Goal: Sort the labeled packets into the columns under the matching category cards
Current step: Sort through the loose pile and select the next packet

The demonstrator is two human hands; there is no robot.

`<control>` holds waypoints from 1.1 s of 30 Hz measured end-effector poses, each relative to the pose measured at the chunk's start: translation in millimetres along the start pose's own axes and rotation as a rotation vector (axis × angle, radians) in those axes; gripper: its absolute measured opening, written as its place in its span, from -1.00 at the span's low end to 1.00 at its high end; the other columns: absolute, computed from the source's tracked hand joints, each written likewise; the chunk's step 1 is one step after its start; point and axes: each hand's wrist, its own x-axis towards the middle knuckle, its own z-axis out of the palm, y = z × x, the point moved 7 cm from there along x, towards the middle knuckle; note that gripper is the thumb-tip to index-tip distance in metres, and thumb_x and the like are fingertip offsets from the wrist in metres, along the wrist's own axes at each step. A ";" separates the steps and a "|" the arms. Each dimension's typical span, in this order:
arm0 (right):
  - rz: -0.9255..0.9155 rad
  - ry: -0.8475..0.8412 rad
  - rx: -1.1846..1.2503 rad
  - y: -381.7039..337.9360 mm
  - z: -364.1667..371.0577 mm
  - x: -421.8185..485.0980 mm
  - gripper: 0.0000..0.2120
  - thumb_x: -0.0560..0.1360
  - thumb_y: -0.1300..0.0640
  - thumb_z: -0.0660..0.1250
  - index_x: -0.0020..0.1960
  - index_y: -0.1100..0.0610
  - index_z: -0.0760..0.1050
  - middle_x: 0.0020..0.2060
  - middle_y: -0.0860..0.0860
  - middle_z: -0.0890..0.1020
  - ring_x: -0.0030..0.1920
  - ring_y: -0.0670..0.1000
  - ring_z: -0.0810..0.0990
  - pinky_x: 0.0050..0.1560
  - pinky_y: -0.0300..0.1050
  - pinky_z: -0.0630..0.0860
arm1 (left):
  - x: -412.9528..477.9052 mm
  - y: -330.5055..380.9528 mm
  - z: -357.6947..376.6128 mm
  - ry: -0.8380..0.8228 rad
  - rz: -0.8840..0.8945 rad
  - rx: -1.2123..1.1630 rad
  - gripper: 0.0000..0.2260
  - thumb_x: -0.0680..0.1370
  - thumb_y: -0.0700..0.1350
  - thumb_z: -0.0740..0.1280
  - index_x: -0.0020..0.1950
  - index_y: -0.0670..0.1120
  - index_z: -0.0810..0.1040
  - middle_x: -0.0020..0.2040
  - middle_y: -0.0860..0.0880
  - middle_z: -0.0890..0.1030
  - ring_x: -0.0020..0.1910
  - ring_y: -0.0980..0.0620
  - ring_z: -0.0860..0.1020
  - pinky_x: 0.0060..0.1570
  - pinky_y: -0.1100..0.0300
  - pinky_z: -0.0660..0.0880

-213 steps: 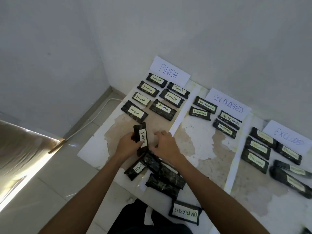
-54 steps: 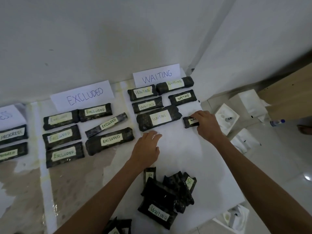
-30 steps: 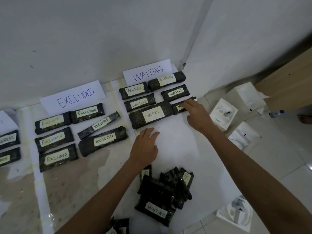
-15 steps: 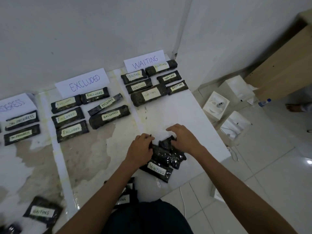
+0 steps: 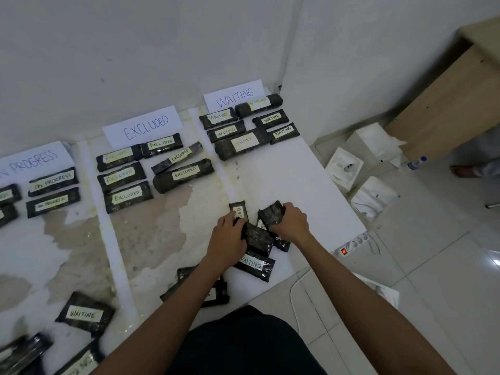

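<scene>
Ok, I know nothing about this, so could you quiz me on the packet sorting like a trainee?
1. True or false: the right hand is empty.
2. How many packets lie in the column under the WAITING card?
3. Which card stands between the other two? A. WAITING card B. EXCLUDED card C. ON PROGRESS card

Key: 1 false, it grips a dark packet with no label showing, at the loose pile; 2 six; 3 B.
</scene>
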 end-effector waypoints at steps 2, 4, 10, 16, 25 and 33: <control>0.005 -0.008 0.143 -4.1 -0.6 -2.0 -0.45 0.28 0.14 0.50 0.21 0.18 0.40 0.08 0.13 0.54 0.12 0.13 0.50 -0.02 -0.11 0.48 | -4.7 -0.2 -9.6 0.035 0.003 -0.071 -0.55 0.48 -0.16 0.27 0.38 -0.10 0.35 0.41 -0.18 0.29 0.36 -0.18 0.24 0.31 -0.01 0.28; -0.055 0.046 0.235 -14.4 -8.4 -8.5 -0.61 0.31 0.24 0.47 0.11 0.20 0.49 0.02 0.11 0.58 0.07 0.10 0.54 -0.09 -0.17 0.43 | -8.7 -4.1 -19.4 0.046 -0.069 -0.255 -0.61 0.51 -0.13 0.28 0.34 -0.09 0.40 0.31 -0.14 0.40 0.27 -0.12 0.35 0.24 0.08 0.33; -0.520 0.218 0.282 -73.6 -17.8 -71.2 -0.78 0.32 0.28 0.48 -0.08 0.13 0.53 -0.16 -0.01 0.56 -0.16 -0.04 0.49 -0.14 -0.19 0.41 | -26.5 -0.9 -36.1 -0.114 -0.504 -1.288 -0.72 0.56 0.06 0.24 0.09 -0.13 0.53 -0.11 -0.07 0.64 -0.13 -0.02 0.62 -0.16 0.13 0.55; -0.781 0.301 0.001 -100.7 -8.5 -114.7 -0.58 0.31 0.16 0.49 0.15 0.09 0.52 0.04 0.02 0.50 0.04 0.06 0.41 0.09 -0.10 0.38 | -39.7 -26.8 -47.0 0.049 -0.501 -1.311 -0.80 0.52 -0.25 0.31 0.14 -0.20 0.51 -0.01 -0.16 0.61 -0.10 -0.03 0.60 -0.17 0.17 0.58; -0.309 0.061 0.460 -83.1 -9.1 -106.4 -0.41 0.40 0.15 0.47 0.36 -0.01 0.34 0.13 -0.04 0.46 -0.04 -0.04 0.55 -0.03 -0.16 0.55 | -52.0 -57.8 -55.6 0.070 -0.446 -1.255 -0.70 0.53 -0.30 0.29 0.26 -0.17 0.45 0.03 -0.13 0.61 -0.07 -0.03 0.60 -0.20 0.18 0.57; -0.322 -0.273 0.348 -103.3 25.2 -121.6 -0.82 0.36 0.14 0.51 -0.09 0.06 0.54 -0.17 -0.01 0.64 -0.21 -0.07 0.60 -0.13 -0.16 0.56 | -59.9 -70.9 -79.1 0.212 -0.446 -1.298 -0.71 0.47 -0.19 0.41 0.16 -0.17 0.50 -0.02 -0.09 0.62 -0.10 0.02 0.59 -0.14 0.20 0.55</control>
